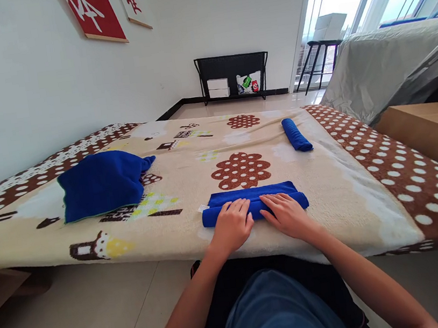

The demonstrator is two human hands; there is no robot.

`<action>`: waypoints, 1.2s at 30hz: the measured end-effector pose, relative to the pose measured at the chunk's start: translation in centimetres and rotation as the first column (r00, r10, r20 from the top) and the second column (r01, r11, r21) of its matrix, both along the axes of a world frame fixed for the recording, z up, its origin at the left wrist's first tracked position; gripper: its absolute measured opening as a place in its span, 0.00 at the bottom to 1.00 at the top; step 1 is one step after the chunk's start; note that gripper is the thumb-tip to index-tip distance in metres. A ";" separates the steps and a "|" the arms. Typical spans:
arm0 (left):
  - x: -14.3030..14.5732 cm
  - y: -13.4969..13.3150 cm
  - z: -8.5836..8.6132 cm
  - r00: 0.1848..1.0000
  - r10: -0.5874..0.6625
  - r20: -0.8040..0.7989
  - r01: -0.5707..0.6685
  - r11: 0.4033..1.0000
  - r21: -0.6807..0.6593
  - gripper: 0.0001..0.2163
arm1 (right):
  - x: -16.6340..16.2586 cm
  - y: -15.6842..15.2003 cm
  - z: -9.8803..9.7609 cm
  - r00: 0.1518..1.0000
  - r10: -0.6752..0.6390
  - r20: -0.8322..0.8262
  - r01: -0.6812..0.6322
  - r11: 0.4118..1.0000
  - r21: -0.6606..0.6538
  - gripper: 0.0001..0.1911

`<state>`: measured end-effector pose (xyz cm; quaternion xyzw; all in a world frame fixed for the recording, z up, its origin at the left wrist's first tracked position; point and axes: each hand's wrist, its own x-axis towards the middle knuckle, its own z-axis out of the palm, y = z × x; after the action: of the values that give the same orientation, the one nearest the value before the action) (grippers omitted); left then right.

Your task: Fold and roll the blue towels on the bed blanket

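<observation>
A blue towel (253,193), mostly rolled up with a flat strip left on its far side, lies across the near part of the bed. A small white tag sticks out at its left end. My left hand (233,219) rests on the left half of the roll, fingers stretched out flat. On the right half lies my right hand (285,211), its fingers likewise extended over the top. Farther back to the right is a finished-looking blue towel roll (297,134). A loose, crumpled blue towel (101,183) sits at the left.
The patterned blanket (188,179) covers the bed, with a brown polka-dot border (420,179). Beyond stands a black rack (232,67) with white boxes. A stool (320,55), a plastic-covered piece (388,61) and a brown cardboard box (426,129) are on the right.
</observation>
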<state>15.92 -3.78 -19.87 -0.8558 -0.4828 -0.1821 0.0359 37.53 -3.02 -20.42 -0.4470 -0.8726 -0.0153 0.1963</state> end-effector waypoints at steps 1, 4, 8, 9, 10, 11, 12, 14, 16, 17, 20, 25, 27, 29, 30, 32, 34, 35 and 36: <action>0.5 0.4 -0.3 1.000 0.003 0.006 -0.002 1.000 -0.012 0.18 | -0.3 0.5 -0.2 1.000 -0.007 -0.009 0.007 1.000 -0.012 0.23; 1.1 1.4 -0.8 0.997 0.074 0.009 -0.073 0.997 -0.022 0.21 | -0.4 1.7 -0.8 0.999 -0.046 -0.017 0.045 0.998 -0.041 0.27; -0.6 2.0 -0.9 0.984 0.177 0.002 -0.177 0.984 -0.026 0.22 | 1.3 2.6 -1.3 0.990 -0.142 -0.014 0.141 0.989 -0.048 0.28; -1.3 2.0 -0.8 0.978 0.209 0.000 -0.209 0.978 -0.025 0.22 | 2.0 2.7 -1.5 0.985 -0.171 -0.013 0.170 0.984 -0.050 0.28; -2.1 2.0 -0.8 0.971 0.240 -0.004 -0.240 0.970 -0.026 0.22 | 2.7 2.8 -1.6 0.980 -0.199 -0.013 0.198 0.979 -0.055 0.27; -2.8 1.9 -0.8 0.963 0.268 -0.005 -0.268 0.963 -0.028 0.22 | 3.4 2.9 -1.8 0.974 -0.225 -0.014 0.224 0.973 -0.062 0.27; -3.5 1.9 -0.8 0.956 0.292 -0.002 -0.292 0.956 -0.033 0.22 | 4.0 2.9 -2.0 0.968 -0.250 -0.016 0.248 0.966 -0.071 0.27; -4.6 2.0 -0.9 0.947 0.320 0.009 -0.319 0.946 -0.049 0.22 | 5.2 3.0 -2.3 0.959 -0.283 -0.022 0.280 0.957 -0.079 0.26; -5.4 2.0 -1.0 0.949 0.314 0.020 -0.313 0.948 -0.056 0.21 | 5.9 3.0 -2.5 0.954 -0.297 -0.028 0.295 0.953 -0.069 0.25; -5.6 2.0 -1.1 0.954 0.300 0.024 -0.298 0.953 -0.050 0.20 | 6.2 2.9 -2.5 0.954 -0.298 -0.029 0.296 0.953 -0.056 0.25; -6.1 1.4 -0.9 0.974 0.223 0.048 -0.225 0.974 0.027 0.18 | 6.7 2.3 -2.4 0.954 -0.297 -0.044 0.298 0.954 0.020 0.24; -7.9 -1.1 -0.4 0.994 0.093 0.064 -0.102 0.981 0.162 0.15 | 8.2 0.1 -1.9 0.985 -0.152 -0.075 0.162 0.976 0.147 0.19; -8.6 -1.8 -0.5 0.998 0.060 0.034 -0.065 0.987 0.146 0.16 | 8.8 -0.6 -1.9 0.995 -0.092 -0.042 0.097 0.985 0.144 0.20; -9.1 -2.2 -0.9 0.999 0.048 0.015 -0.050 0.991 0.122 0.21 | 9.1 -0.8 -2.2 0.997 -0.073 -0.009 0.073 0.989 0.130 0.22; -9.1 -2.2 -1.1 0.998 0.054 0.014 -0.055 0.992 0.116 0.23 | 9.1 -0.8 -2.3 0.997 -0.076 0.002 0.075 0.989 0.125 0.24; -9.0 -2.0 -1.6 0.997 0.079 0.022 -0.081 0.990 0.115 0.25 | 8.8 -0.4 -2.6 0.995 -0.095 0.010 0.094 0.989 0.117 0.26; -8.6 -1.6 -1.9 0.994 0.107 0.034 -0.110 0.987 0.113 0.24 | 8.3 0.2 -2.8 0.993 -0.122 0.010 0.120 0.986 0.113 0.25; -8.4 -1.3 -2.0 0.992 0.122 0.039 -0.126 0.986 0.109 0.24 | 8.0 0.5 -2.8 0.991 -0.135 0.005 0.134 0.985 0.112 0.25; -8.2 -1.0 -2.1 0.989 0.138 0.043 -0.142 0.984 0.105 0.24 | 7.8 0.8 -2.8 0.989 -0.147 -0.002 0.147 0.983 0.112 0.24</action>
<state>7.74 -4.75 -21.94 -0.8131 -0.5319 -0.2202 0.0864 45.29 -2.21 -23.23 -0.4985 -0.8356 -0.0799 0.2164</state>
